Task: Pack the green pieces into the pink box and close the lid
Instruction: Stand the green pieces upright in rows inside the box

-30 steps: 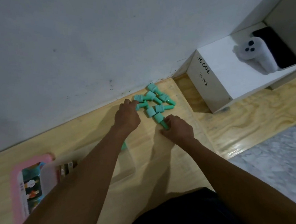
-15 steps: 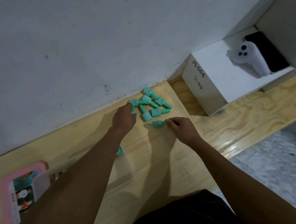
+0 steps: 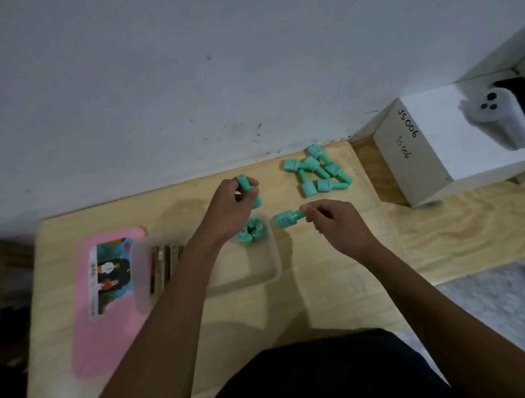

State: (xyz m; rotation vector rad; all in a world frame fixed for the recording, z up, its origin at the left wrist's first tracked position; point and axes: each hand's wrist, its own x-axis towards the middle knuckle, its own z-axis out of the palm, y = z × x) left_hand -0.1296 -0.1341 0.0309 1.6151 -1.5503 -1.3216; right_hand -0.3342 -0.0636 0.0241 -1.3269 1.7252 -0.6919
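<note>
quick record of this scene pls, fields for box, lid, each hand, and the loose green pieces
box: open, packed pieces in its far right corner
pink lid: lies flat, left of the box
left hand: grips left piece over the box's far end
right hand: pinches right piece by its narrow end
loose pile: on table, near the wall
stage: packing unfinished, lid not closed

On counter (image 3: 327,288): left hand (image 3: 233,205) gripping a green piece (image 3: 244,184), right hand (image 3: 337,223) pinching a second green piece (image 3: 287,219), open box (image 3: 276,261) with pink lid (image 3: 106,326), loose green pieces (image 3: 316,174) near wall (image 3: 179,78).
</note>
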